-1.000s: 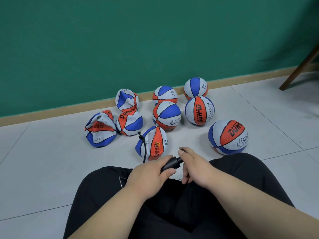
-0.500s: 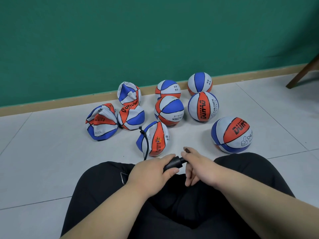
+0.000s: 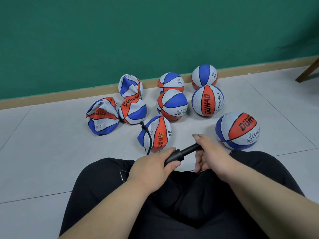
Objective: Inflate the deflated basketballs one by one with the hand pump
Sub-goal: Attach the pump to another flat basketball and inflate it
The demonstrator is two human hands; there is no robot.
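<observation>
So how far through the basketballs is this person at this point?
Done: five round red-white-blue basketballs on the right. In hand: the partly filled ball by the knees, black hose attached; left hand grips the black hand pump by its barrel, right hand its handle. Left: three crumpled flat balls at the left.

1. A dark green wall [image 3: 155, 31] fills the upper half.
2. A tan baseboard [image 3: 51, 96] runs along its foot.
3. Pale grey floor tiles [image 3: 43, 144] show thin dark joints.
4. A brown wooden furniture leg [image 3: 308, 71] slants at right.
</observation>
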